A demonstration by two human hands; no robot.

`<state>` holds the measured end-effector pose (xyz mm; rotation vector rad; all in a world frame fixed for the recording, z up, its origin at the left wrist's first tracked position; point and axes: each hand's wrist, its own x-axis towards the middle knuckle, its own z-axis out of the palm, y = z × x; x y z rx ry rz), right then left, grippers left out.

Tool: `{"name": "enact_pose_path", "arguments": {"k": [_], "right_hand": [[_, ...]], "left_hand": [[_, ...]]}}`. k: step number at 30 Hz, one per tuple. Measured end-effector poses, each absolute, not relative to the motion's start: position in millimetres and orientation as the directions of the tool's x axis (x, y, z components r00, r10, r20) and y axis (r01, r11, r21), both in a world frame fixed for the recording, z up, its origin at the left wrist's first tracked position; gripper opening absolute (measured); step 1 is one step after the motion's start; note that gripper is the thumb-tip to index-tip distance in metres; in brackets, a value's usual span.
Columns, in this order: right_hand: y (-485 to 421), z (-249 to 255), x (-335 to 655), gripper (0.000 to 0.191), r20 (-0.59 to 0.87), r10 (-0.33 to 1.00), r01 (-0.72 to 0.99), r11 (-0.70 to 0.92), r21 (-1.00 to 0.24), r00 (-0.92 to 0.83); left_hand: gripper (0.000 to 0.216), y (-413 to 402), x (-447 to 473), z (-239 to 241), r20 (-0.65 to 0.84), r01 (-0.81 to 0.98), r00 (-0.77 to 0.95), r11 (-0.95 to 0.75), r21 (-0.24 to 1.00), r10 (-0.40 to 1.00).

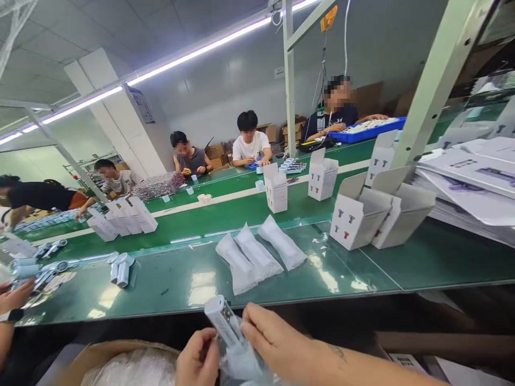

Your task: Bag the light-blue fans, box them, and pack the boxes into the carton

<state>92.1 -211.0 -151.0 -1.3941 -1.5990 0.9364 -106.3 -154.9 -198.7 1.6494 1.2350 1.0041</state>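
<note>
Right at the bottom edge we hold a white device (222, 320) with a clear plastic bag (240, 360) around its lower end, just below the near rim of the green table (422, 262). Its top tilts up and to the left. Our right hand (277, 343) grips the device from the right with the thumb pressed on its side, and our left hand (198, 360) is closed on the bag from below, so the device sits between the two hands.

Below our left hand, an open cardboard box (86, 359) holds more crumpled plastic. On the table beyond the device lie three bagged units (259, 252) side by side, well apart from our hands. To their right, two open white cartons (376, 214) lean against each other, with a stack of flat printed sheets (475, 182) further right behind a slanted frame post (436, 80). Two upright cartons (300, 182) stand on the belt behind.

To the left, a loose white part (121, 268) lies on the table, near a scatter of grey devices (44, 262); a row of closed boxes (120, 217) stands behind them. Another person's hand (14, 297) reaches in at the left edge. Across the belt, several workers (249, 140) sit at their own stations, one beside a blue tray (368, 130).
</note>
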Motion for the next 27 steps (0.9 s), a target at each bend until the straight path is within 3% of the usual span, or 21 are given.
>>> {"name": "enact_pose_path", "arguments": {"k": [4,7,10,13,19,21,27], "right_hand": [[-212.9,-130.2,92.0,0.023,0.287,0.946,0.217,0.315,-0.924,-0.152],[-210.5,-132.9,85.2,0.024,0.329,0.932,0.184,0.353,-0.917,-0.150],[-206.5,-138.3,80.7,0.032,0.256,0.961,0.142,0.269,-0.953,-0.105],[-206.0,-135.3,79.5,0.037,0.227,0.970,0.118,0.236,-0.965,-0.081],[-210.3,-113.7,81.3,0.030,0.439,0.882,0.175,0.465,-0.868,-0.172],[-206.9,-111.7,80.9,0.031,0.411,0.899,0.122,0.430,-0.895,-0.154],[-194.2,-131.5,69.8,0.041,0.083,0.996,-0.145,0.081,-0.986,-0.011]], "left_hand": [[0.037,-161.8,-101.9,-173.4,0.277,0.264,0.239,-0.336,0.904,0.931],[0.035,-166.0,-104.5,-156.2,0.129,0.227,0.272,-0.195,0.954,0.953],[0.033,-167.7,-108.8,-143.6,0.022,0.203,0.295,-0.085,0.975,0.955],[0.029,-167.7,-110.6,-133.3,0.026,0.186,0.241,-0.073,0.980,0.970],[0.022,-164.6,-109.8,-116.4,0.139,0.147,0.254,-0.180,0.973,0.957],[0.021,-162.7,-110.4,-116.7,0.163,0.157,0.254,-0.207,0.966,0.954],[0.015,-157.2,-110.9,-132.7,0.224,0.320,0.280,-0.310,0.895,0.933]]}}
